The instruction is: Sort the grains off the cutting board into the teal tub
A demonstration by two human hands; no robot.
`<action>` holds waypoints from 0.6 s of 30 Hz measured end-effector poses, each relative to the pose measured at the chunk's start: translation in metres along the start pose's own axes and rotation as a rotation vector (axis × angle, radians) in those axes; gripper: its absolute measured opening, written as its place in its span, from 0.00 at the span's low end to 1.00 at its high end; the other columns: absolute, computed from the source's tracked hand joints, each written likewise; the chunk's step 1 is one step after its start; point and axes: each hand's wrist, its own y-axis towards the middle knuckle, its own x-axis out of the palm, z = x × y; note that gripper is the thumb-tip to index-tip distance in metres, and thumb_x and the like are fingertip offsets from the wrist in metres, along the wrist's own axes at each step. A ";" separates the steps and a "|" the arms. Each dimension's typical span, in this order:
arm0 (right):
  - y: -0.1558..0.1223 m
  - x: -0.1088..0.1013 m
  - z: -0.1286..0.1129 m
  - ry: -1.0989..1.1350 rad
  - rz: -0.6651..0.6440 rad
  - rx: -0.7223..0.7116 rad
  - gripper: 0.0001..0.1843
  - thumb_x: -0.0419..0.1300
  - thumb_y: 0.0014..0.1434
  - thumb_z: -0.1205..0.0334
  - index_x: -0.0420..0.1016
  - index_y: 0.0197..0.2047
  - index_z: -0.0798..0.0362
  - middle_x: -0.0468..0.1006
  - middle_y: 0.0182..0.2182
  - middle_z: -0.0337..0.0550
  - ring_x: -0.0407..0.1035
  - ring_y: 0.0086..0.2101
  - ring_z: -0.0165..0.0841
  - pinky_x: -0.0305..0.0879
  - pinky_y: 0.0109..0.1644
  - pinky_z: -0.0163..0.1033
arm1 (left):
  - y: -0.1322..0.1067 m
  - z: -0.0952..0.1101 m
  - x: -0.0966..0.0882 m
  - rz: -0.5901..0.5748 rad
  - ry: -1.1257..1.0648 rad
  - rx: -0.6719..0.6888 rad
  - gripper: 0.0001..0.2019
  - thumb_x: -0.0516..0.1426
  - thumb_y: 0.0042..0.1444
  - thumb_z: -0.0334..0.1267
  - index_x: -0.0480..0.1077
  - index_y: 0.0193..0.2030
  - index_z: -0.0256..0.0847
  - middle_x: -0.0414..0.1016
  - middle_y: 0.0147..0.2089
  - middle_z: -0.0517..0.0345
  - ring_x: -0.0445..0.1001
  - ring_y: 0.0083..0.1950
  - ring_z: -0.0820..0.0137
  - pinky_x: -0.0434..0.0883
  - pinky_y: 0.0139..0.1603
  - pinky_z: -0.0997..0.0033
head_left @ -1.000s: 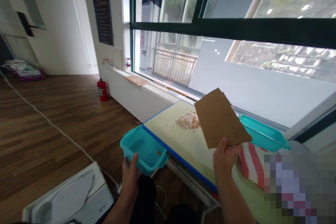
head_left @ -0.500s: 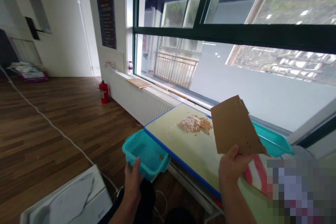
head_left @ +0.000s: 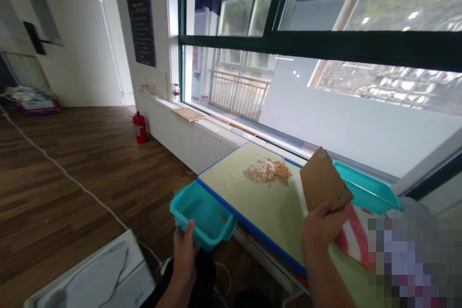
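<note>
My left hand point(head_left: 186, 245) grips the near rim of a turquoise plastic container point(head_left: 202, 211), thumb over the edge. The container is held just below the left edge of a blue-edged, pale yellow board point(head_left: 263, 207); a few small beans lie in its right corner. My right hand point(head_left: 323, 224) is closed on the lower edge of a piece of brown cardboard point(head_left: 323, 180), tilted above the board's right part. Farther back on the board sits a pile of white grains point(head_left: 258, 169) mixed with yellowish beans point(head_left: 282, 171); some white grains are scattered to its left.
Another turquoise tray point(head_left: 375, 190) stands by the window at the right. Beside my right hand lies a red-and-white striped item point(head_left: 355, 236). A radiator point(head_left: 212, 147) runs under the window. A marble-patterned white surface point(head_left: 97, 269) is at lower left, a fire extinguisher point(head_left: 139, 127) farther off.
The cardboard has come lower and tilted more, so it looks shorter. My left hand and the container have shifted only slightly. The pile looks the same.
</note>
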 end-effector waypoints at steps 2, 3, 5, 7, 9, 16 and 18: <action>0.001 0.001 0.002 0.017 -0.030 0.020 0.34 0.52 0.60 0.57 0.58 0.67 0.64 0.71 0.60 0.71 0.70 0.59 0.51 0.67 0.61 0.55 | 0.000 -0.002 0.000 -0.001 -0.012 0.009 0.29 0.61 0.64 0.44 0.63 0.70 0.45 0.72 0.66 0.42 0.77 0.61 0.55 0.77 0.55 0.54; 0.002 0.002 0.004 0.018 -0.047 0.035 0.34 0.53 0.58 0.58 0.60 0.66 0.65 0.73 0.58 0.70 0.71 0.57 0.50 0.69 0.58 0.53 | 0.001 -0.003 -0.001 0.001 -0.018 0.015 0.30 0.61 0.63 0.43 0.62 0.71 0.46 0.71 0.66 0.42 0.77 0.61 0.55 0.78 0.55 0.54; 0.005 0.002 0.010 -0.018 -0.085 0.084 0.34 0.55 0.54 0.59 0.65 0.62 0.64 0.77 0.53 0.68 0.75 0.53 0.50 0.71 0.52 0.50 | 0.003 -0.006 -0.003 0.016 -0.014 0.015 0.32 0.61 0.63 0.44 0.60 0.72 0.47 0.70 0.67 0.43 0.76 0.62 0.54 0.77 0.56 0.53; 0.008 0.002 0.017 -0.118 -0.135 0.145 0.30 0.56 0.51 0.58 0.71 0.57 0.62 0.79 0.49 0.67 0.76 0.49 0.53 0.71 0.47 0.50 | 0.006 -0.009 -0.006 0.048 0.008 -0.001 0.34 0.61 0.62 0.45 0.58 0.73 0.48 0.69 0.68 0.44 0.74 0.64 0.54 0.77 0.56 0.52; 0.011 0.001 0.022 -0.223 -0.162 0.182 0.27 0.55 0.53 0.53 0.75 0.52 0.60 0.80 0.46 0.68 0.76 0.47 0.57 0.70 0.45 0.52 | 0.007 -0.010 -0.008 0.052 0.024 -0.006 0.33 0.61 0.62 0.46 0.58 0.73 0.49 0.69 0.69 0.45 0.73 0.65 0.54 0.77 0.57 0.52; 0.003 0.003 0.000 -0.233 -0.174 0.040 0.36 0.46 0.61 0.39 0.76 0.50 0.63 0.80 0.46 0.73 0.75 0.49 0.59 0.67 0.44 0.50 | 0.002 -0.008 -0.007 0.001 0.030 -0.051 0.35 0.60 0.63 0.46 0.54 0.75 0.49 0.64 0.72 0.45 0.70 0.68 0.53 0.71 0.63 0.49; -0.005 0.006 -0.009 -0.175 -0.272 0.018 0.39 0.47 0.58 0.34 0.77 0.47 0.63 0.81 0.42 0.72 0.76 0.47 0.59 0.67 0.42 0.49 | 0.002 -0.009 -0.007 0.011 0.023 -0.062 0.37 0.60 0.63 0.45 0.51 0.77 0.49 0.61 0.74 0.45 0.68 0.69 0.51 0.70 0.64 0.47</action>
